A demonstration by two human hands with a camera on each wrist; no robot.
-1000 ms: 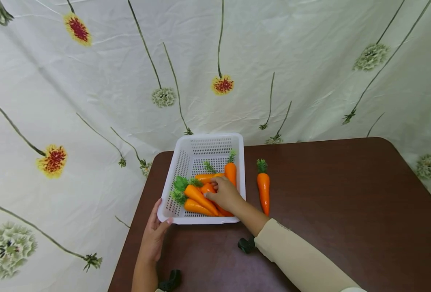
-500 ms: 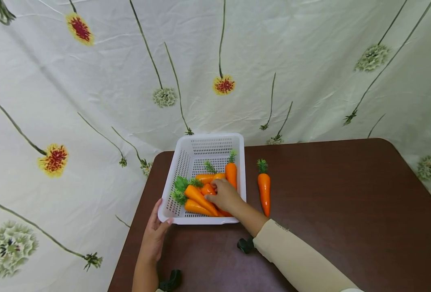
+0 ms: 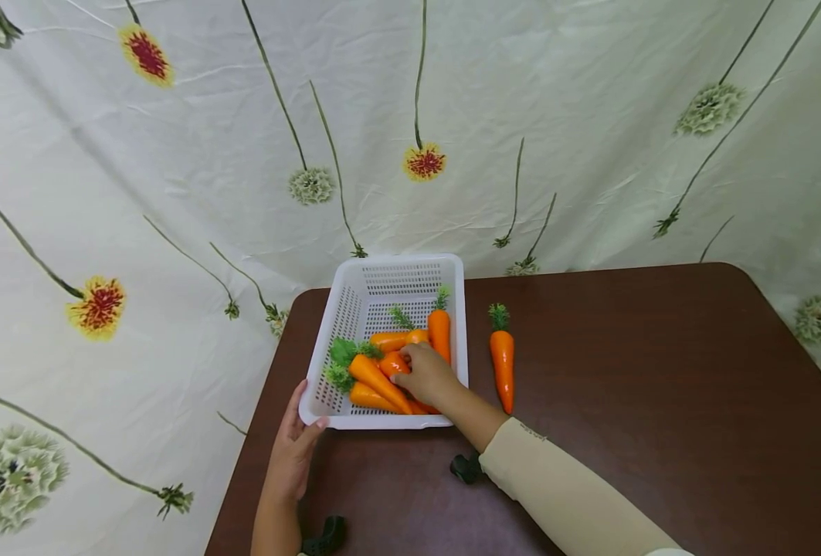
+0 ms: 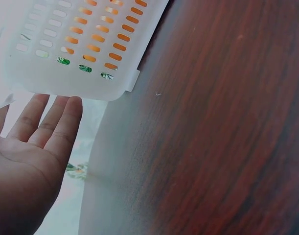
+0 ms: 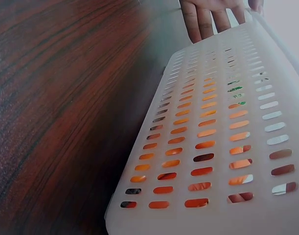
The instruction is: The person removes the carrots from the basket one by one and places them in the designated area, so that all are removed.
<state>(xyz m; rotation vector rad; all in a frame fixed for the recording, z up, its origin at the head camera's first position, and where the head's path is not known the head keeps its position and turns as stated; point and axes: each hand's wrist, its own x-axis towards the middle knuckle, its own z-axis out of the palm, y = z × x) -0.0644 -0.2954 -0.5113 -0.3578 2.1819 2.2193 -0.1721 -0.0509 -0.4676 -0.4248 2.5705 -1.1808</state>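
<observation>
A white perforated plastic basket (image 3: 334,309) stands on the table, with several orange carrots (image 3: 377,378) with green tops lying in it. My left hand (image 3: 292,455) holds the basket's near left corner, thumb on the rim; in the left wrist view its fingers (image 4: 61,127) lie along the outer wall. Inside the basket, my right hand (image 3: 434,377) pinches a glossy orange carrot (image 3: 394,362) near its blunt end, thumb and fingers on either side. The rest of that carrot is hidden. In the right wrist view the basket wall (image 5: 222,147) hides the right hand.
One more carrot (image 3: 503,367) lies on the dark brown table (image 3: 625,371), to the right of the basket. Behind hangs a white flower-print cloth (image 3: 382,100). Black wrist-mounted parts (image 3: 466,468) show below the forearms.
The view shifts very slightly. Both hands, the basket and the carrots keep practically the same places.
</observation>
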